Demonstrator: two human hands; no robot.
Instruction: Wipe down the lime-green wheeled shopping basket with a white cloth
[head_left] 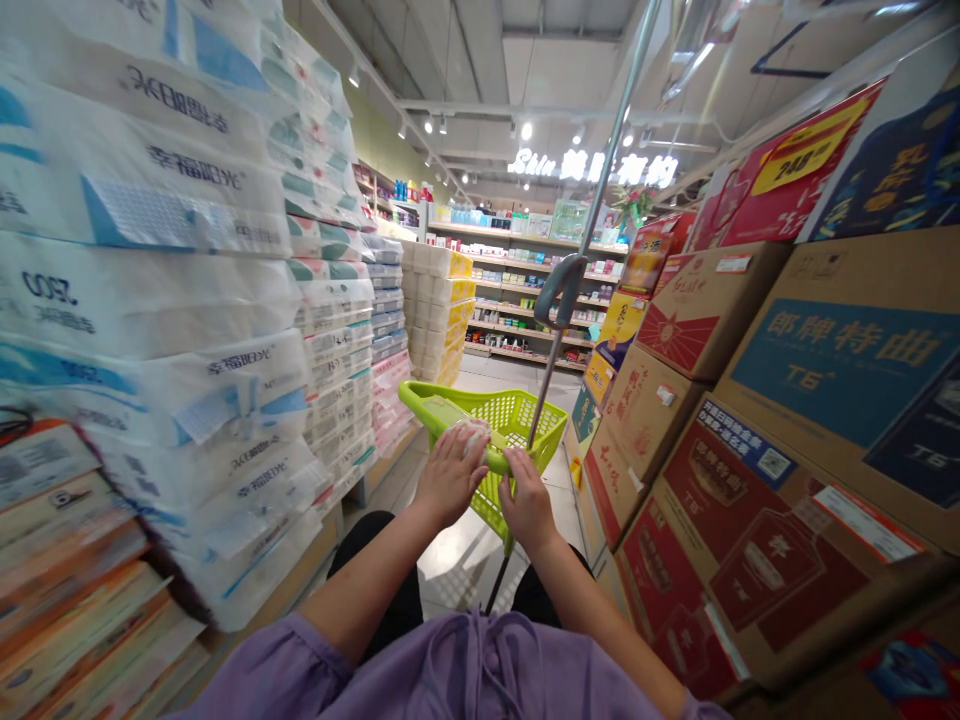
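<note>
Head view: lime-green plastic basket (pixel 519 432) on a metal pole (pixel 592 200), just ahead of me in the aisle. My left hand (pixel 450 474) and right hand (pixel 528 503) sit close together, apart. Right closes on the basket's green handle (pixel 496 458); left curls over a pale wrapped item (pixel 471 438) at that handle, too blurred to identify. Left of me: stacked tissue packs (pixel 150 300) printed 幸福阳光. Right of me: cartons (pixel 840 350) printed 郎牌特曲 and T6, above them a yellow 248 tag (pixel 806 150). Far ahead: lit sign (pixel 592 165) reading Skin.
</note>
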